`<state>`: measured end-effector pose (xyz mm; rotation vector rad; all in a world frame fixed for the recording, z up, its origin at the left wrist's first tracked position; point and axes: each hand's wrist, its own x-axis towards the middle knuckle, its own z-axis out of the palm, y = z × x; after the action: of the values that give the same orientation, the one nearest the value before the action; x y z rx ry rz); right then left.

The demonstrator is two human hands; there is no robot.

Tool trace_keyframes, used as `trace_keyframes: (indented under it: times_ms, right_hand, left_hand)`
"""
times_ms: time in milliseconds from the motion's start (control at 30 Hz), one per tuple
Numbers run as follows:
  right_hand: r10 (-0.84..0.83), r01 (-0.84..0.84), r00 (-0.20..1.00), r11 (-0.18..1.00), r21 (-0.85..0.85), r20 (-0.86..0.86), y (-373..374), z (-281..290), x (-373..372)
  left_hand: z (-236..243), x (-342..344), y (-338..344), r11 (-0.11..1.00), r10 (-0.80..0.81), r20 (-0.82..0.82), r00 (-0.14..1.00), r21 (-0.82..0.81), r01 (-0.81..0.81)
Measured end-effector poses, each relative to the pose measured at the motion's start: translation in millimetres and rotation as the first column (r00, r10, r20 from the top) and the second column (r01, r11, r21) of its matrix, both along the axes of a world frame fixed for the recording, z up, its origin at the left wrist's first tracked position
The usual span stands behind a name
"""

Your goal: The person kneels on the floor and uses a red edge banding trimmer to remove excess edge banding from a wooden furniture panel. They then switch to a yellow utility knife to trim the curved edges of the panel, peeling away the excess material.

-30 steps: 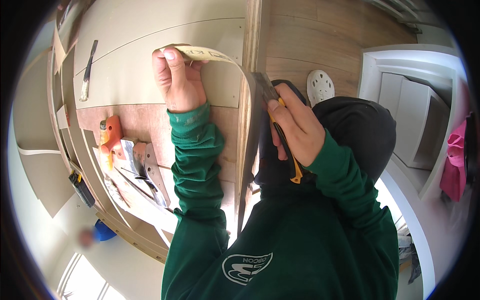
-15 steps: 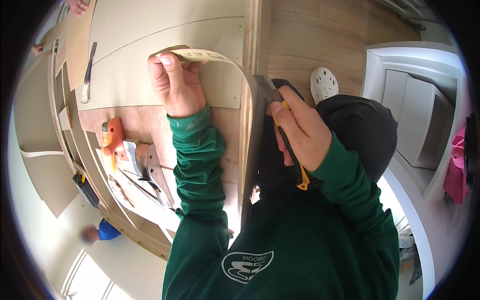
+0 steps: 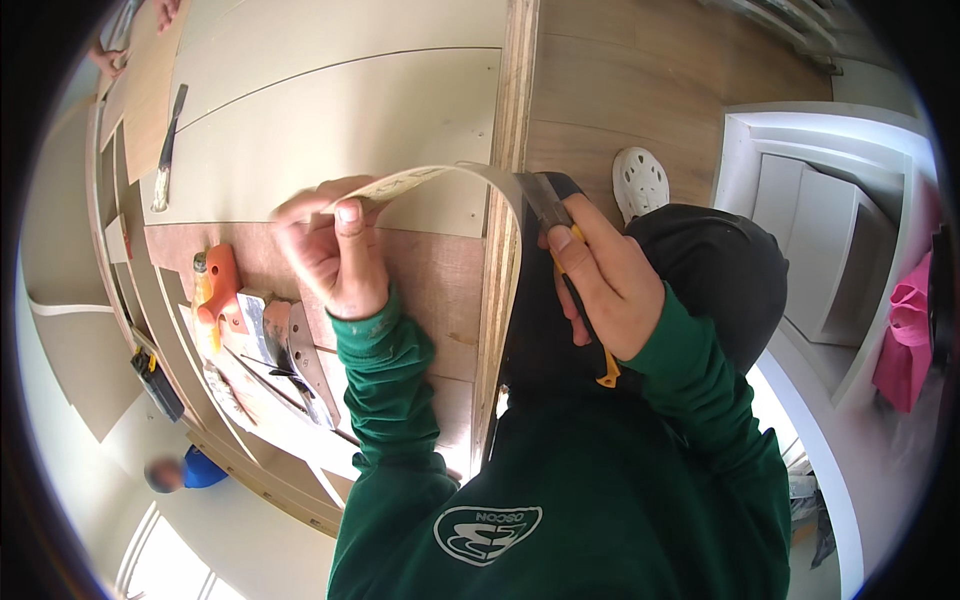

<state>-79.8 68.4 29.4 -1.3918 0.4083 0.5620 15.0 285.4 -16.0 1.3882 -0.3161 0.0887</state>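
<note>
Between the thumb and fingers of my left hand (image 3: 345, 245), slightly blurred, one end of a thin, flexible beige strip (image 3: 445, 170) is pinched. The strip arches up and rightward, then curves down beside the plywood edge (image 3: 505, 190). My right hand (image 3: 610, 275) grips a yellow-and-black utility knife (image 3: 580, 300), its handle end pointing toward me. The grey, flat front part of the knife lies by the strip's curve. Whether the blade touches the strip, I cannot tell. Dark trousers (image 3: 710, 270) are behind the right hand.
On the worktop (image 3: 350, 120) lie a brush (image 3: 170, 150), an orange tool (image 3: 223, 290), a yellow-handled tool (image 3: 205, 290) and scrapers (image 3: 305, 350). A white cabinet (image 3: 820, 240) stands right, near a white clog (image 3: 640, 182). Another person's hand (image 3: 107, 60) shows far left; someone in blue (image 3: 203, 468) is lower left.
My left hand has shifted down and slightly left in the view, still pinching the strip, whose arch now rises higher above the hand. My right hand keeps its grip, slightly lower.
</note>
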Motion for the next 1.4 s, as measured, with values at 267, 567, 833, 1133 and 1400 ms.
trace_keyframes:
  times_ms: [267, 567, 833, 1133, 1400]
  right_hand:
    - [-0.068, 0.071, 0.995, 0.997, -0.034, 0.072, 7, -3, -1]
    - [-0.07, 0.07, 0.997, 0.997, 0.021, 0.016, 7, 1, -1]
    - [-0.041, 0.043, 0.999, 0.995, 0.093, -0.013, 2, -2, 1]
    - [-0.07, 0.073, 0.997, 0.982, 0.177, -0.022, 4, -13, 1]
    - [-0.042, 0.043, 0.999, 0.978, 0.203, -0.009, 3, -14, 5]
  left_hand:
    - [1, 7, 1, 0.893, -0.103, 0.239, 0.965, 0.449, -0.016]
    - [0, -3, -10, 0.938, 0.023, 0.149, 0.989, 0.338, -0.073]
    - [0, -1, -16, 0.933, 0.096, 0.101, 0.99, 0.336, -0.125]
    - [1, 0, -19, 0.919, 0.111, 0.145, 0.983, 0.361, -0.157]
    - [5, -2, -19, 0.905, 0.139, 0.117, 0.983, 0.388, -0.174]
